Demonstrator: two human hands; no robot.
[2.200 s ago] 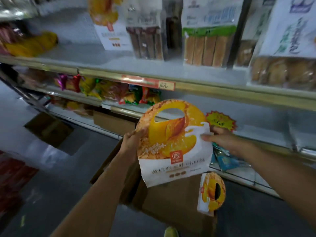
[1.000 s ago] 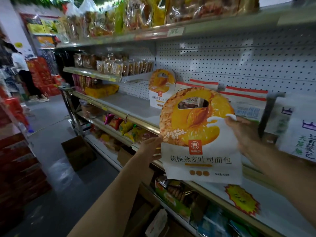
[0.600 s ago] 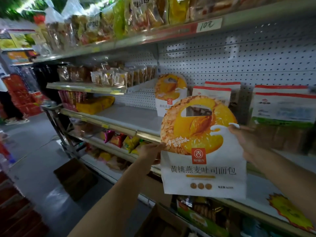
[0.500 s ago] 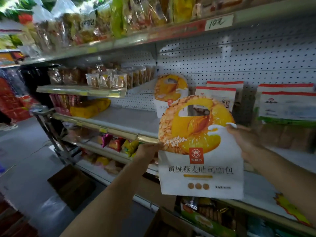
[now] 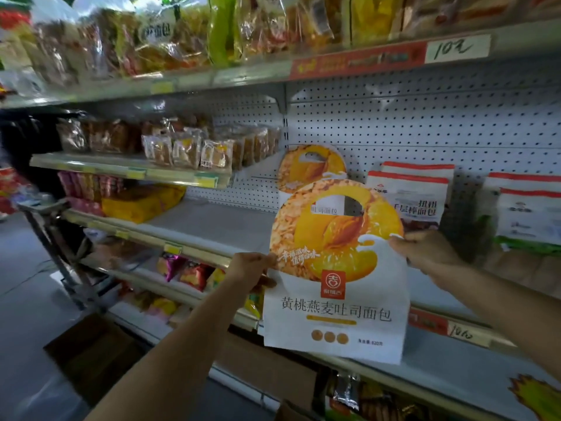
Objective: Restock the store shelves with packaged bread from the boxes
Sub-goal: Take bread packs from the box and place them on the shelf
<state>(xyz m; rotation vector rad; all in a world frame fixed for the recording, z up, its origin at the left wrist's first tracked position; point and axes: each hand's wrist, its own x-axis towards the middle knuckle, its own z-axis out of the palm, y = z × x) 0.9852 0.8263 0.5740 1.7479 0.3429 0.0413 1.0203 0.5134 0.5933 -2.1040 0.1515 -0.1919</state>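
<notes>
I hold a white and orange bread package (image 5: 334, 287) with a round peach picture and a cut-out handle upright in front of the middle shelf (image 5: 212, 226). My left hand (image 5: 250, 270) grips its left edge and my right hand (image 5: 425, 249) grips its right edge. A matching bread package (image 5: 306, 165) stands right behind it on the shelf, against the pegboard back wall.
White bread bags with red tops (image 5: 416, 192) stand to the right on the same shelf. A yellow pack (image 5: 142, 203) lies at its left end. Wrapped breads fill the upper shelves (image 5: 188, 150). Cardboard boxes (image 5: 91, 344) sit on the floor below.
Both hands lifted the package from low over the box up to the middle shelf, then carried it closer to the matching package.
</notes>
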